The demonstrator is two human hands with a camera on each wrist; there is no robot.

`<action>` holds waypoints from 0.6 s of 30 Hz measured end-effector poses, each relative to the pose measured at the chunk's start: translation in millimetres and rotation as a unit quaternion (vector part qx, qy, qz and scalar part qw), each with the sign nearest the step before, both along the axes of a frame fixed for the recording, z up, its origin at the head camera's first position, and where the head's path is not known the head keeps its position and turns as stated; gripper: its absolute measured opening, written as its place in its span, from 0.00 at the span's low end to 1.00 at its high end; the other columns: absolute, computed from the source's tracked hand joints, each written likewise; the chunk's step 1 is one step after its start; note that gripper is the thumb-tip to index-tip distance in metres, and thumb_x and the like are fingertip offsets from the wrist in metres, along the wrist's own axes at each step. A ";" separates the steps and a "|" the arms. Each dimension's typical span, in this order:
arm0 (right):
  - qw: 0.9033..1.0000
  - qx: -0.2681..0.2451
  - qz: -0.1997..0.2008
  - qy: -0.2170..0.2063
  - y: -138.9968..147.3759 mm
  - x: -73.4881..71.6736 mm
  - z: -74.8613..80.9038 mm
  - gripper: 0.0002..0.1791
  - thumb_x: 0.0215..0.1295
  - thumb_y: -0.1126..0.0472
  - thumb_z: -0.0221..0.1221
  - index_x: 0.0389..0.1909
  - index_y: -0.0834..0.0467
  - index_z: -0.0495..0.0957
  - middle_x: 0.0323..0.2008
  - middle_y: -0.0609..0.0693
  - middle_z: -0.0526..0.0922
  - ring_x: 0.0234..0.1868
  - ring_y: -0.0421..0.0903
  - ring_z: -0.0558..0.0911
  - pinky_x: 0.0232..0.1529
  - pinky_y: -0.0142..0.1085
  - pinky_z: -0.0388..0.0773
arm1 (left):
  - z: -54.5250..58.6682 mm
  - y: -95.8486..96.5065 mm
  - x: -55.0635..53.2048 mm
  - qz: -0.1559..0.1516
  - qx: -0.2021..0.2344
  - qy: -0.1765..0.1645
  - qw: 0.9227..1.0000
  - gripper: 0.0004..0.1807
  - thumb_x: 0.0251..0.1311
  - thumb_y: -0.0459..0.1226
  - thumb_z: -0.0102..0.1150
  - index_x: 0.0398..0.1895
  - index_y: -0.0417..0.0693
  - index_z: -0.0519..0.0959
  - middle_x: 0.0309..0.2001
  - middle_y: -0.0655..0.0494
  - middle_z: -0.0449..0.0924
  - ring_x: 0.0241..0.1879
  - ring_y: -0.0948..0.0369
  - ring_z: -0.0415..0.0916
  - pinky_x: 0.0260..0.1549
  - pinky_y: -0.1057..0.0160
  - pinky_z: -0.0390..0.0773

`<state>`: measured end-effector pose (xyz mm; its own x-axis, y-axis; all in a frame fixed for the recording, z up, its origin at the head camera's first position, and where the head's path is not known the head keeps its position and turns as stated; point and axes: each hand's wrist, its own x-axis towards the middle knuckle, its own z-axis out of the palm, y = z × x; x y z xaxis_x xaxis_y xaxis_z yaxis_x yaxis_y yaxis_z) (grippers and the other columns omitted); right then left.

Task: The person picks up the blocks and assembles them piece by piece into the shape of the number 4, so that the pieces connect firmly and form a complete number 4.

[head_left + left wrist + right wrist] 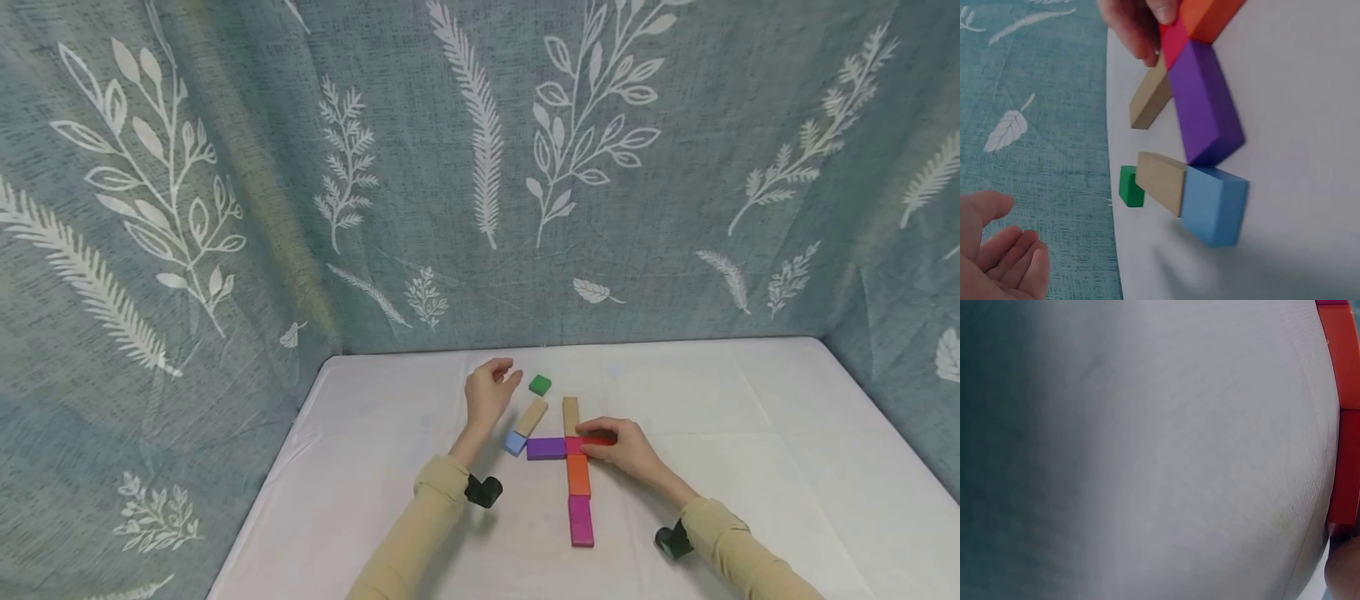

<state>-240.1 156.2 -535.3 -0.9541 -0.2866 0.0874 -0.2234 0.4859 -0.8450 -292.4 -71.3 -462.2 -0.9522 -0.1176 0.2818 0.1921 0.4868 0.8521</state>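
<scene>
My right hand (630,452) pinches a red block (598,440) between thumb and fingers, with part of the block hidden under them. This block lies against the right side of a crimson square block (573,446). Around that square, a purple block (546,449) extends left, a plain wooden block (571,414) away from me, and an orange block (578,476) toward me, followed by a magenta block (581,522). My left hand (490,400) hovers with loosely bent fingers, holding nothing. Near it lie a second wooden block (532,417), a light blue block (514,442) and a green block (540,384).
A white cloth (720,417) covers the table. Behind it hangs a teal curtain (450,167) with white leaf prints, which also runs along both sides. Each wrist carries a small black camera (483,492).
</scene>
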 end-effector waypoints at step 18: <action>1.000 -0.001 -0.001 0.001 0.5 2.5 0.5 0.17 0.57 0.61 0.65 0.48 0.57 0.81 0.46 0.52 0.85 0.51 0.52 0.79 0.51 0.30 0.79 | 15.5 5.9 -24.3 -0.072 0.015 -0.034 0.997 0.17 0.57 0.36 0.64 0.47 0.35 0.80 0.48 0.39 0.82 0.51 0.48 0.79 0.54 0.58 0.79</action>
